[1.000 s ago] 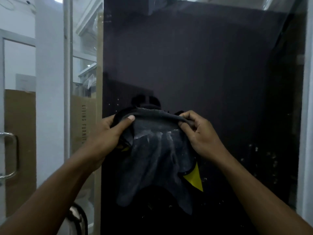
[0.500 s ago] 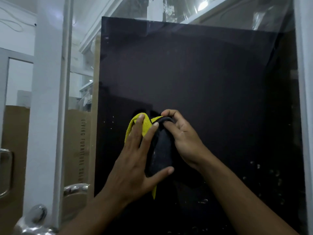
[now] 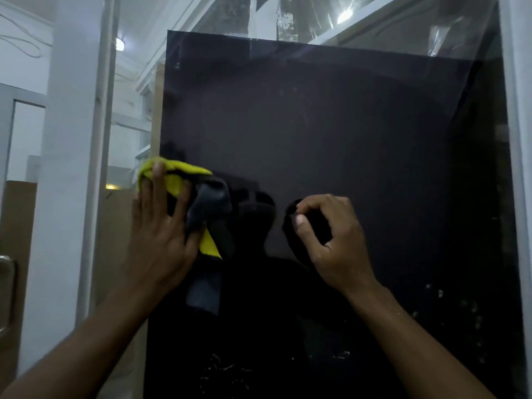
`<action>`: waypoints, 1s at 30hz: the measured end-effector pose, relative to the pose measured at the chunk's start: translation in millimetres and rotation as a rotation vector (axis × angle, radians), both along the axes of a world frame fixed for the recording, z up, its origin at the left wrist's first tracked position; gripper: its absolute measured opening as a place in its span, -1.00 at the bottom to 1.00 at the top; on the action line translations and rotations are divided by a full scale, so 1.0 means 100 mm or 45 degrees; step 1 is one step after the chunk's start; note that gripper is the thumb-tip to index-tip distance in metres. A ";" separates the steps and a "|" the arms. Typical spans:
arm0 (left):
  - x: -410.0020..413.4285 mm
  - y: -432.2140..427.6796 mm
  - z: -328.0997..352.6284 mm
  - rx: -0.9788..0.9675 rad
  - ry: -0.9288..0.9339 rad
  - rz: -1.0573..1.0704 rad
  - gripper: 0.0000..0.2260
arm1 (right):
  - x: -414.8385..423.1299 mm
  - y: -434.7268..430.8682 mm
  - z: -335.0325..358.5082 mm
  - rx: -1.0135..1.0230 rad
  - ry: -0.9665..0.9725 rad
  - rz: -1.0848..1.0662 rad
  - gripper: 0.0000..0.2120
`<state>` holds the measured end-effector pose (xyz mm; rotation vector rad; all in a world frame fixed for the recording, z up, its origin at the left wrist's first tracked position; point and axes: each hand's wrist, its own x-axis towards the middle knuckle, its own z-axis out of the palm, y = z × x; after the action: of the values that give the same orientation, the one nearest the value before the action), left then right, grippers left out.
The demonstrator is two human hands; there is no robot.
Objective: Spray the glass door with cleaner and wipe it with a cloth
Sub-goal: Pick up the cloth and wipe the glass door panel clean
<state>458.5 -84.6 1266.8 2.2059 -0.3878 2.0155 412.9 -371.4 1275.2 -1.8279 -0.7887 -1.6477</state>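
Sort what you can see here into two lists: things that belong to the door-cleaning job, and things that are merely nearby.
Part of the job:
- yellow and grey cloth, pressed to the glass under the left hand
- dark glass door
- right hand, curled near the glass, off the cloth

Merely nearby:
- cardboard box
- metal door handle
- white pillar

No spray bottle is in view.

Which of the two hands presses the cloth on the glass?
The left hand presses the cloth flat on the glass. The right hand is curled, apart from the cloth.
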 end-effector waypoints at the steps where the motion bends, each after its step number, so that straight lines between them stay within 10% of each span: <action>1: -0.01 0.03 0.12 -0.025 -0.002 -0.011 -0.35 | 0.06 -0.06 -0.04 0.004 -0.074 -0.098 -0.94; 20: 0.10 -0.94 -0.49 0.887 -0.049 0.046 -0.36 | 0.42 -0.42 -0.45 -0.132 -0.036 -0.491 -0.49; 30: 0.00 -0.55 -0.13 0.480 -0.208 -0.198 -0.41 | 0.38 -0.48 -0.50 -0.083 -0.013 -0.450 -0.49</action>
<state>458.1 -139.5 1254.0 2.1214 -1.0000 2.1881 450.8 -419.1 1225.5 -2.0994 -0.5497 -1.8659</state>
